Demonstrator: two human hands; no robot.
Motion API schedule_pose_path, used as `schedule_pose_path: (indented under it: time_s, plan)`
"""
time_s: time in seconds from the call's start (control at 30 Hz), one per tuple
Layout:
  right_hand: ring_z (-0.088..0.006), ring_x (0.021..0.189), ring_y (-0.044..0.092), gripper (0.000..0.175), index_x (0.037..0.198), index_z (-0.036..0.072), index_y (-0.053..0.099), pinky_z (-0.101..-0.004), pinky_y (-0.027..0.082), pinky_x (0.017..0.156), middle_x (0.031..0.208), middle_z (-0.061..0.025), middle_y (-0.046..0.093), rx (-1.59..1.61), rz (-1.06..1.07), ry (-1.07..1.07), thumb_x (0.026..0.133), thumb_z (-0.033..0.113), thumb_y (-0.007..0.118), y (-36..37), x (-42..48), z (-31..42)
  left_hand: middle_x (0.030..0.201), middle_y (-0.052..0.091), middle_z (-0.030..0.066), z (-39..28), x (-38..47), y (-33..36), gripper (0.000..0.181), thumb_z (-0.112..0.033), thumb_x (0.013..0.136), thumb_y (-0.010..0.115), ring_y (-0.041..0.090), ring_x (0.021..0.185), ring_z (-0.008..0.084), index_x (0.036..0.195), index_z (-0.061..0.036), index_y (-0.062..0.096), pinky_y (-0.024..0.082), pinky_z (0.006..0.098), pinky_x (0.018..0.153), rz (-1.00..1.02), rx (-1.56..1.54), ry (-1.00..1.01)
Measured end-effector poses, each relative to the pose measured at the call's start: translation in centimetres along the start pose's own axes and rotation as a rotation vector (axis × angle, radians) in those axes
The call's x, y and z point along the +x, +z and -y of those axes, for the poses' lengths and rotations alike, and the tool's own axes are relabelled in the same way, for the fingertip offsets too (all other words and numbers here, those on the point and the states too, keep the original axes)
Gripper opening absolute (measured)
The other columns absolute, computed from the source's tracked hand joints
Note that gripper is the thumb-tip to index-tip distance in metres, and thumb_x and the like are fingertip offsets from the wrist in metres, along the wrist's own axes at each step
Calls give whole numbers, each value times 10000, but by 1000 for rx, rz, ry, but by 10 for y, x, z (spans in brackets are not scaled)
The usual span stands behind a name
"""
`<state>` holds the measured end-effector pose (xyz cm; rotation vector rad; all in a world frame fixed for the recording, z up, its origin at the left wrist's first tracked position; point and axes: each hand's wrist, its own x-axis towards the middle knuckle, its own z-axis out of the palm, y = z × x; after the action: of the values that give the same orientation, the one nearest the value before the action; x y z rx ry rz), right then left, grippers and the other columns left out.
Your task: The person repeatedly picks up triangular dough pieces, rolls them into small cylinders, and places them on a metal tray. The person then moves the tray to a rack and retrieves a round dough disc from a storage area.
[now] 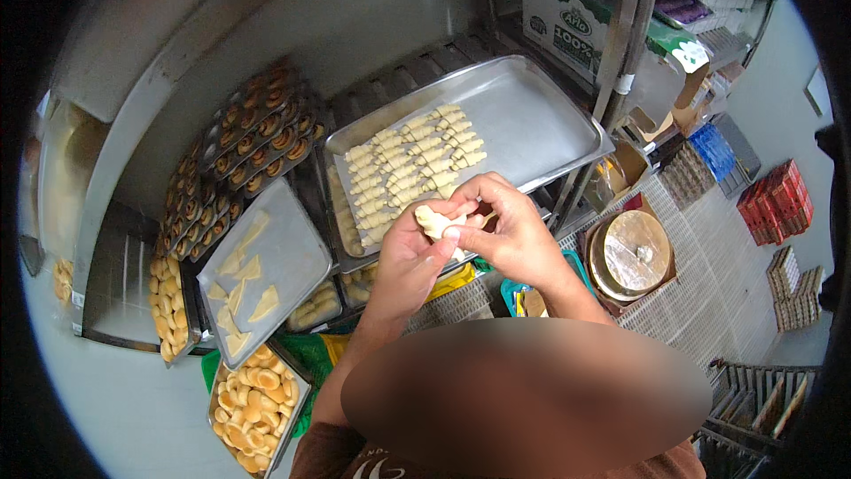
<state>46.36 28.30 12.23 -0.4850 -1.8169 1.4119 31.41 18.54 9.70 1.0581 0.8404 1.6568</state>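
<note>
Both my left hand (415, 246) and my right hand (508, 226) grip one piece of pale dough (435, 221), partly rolled, its far end hidden by my fingers. The hands are above the near edge of a large metal baking tray (532, 113). On the tray's left half, small rolled dough croissants (409, 153) lie in close rows on a pale sheet. To the left, a second tray (286, 253), tilted in view, carries several flat dough triangles (249, 269), some overlapping.
Stacked muffin-type pans with browned pastries (259, 147) stand at the far left. A tray of golden buns (256, 406) is at lower left. Metal rack posts (628, 34) rise at the right, beside cartons (565, 34). A round covered tub (631, 253) sits lower right.
</note>
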Motion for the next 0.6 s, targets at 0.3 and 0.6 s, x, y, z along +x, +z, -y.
schedule_pose_path:
  time_s: [0.3, 0.6]
  plan:
    - [-338, 829, 634, 102, 910, -2, 677, -399, 508, 760, 877, -155, 619, -262, -51, -228, 864, 67, 737, -35, -14, 2, 1186, 655, 96, 12, 16, 15, 390, -20, 917, 729, 625, 1133, 175, 1264, -12, 551, 497, 338, 1013, -53, 43, -23]
    - [-200, 733, 618, 101, 866, -15, 677, -311, 490, 689, 848, -108, 635, -130, -152, -167, 845, 49, 753, -44, -10, -19, 1225, 655, 132, 26, 29, 27, 369, -17, 938, 704, 622, 1137, 172, 1266, 9, 536, 495, 336, 1008, -126, 169, 14]
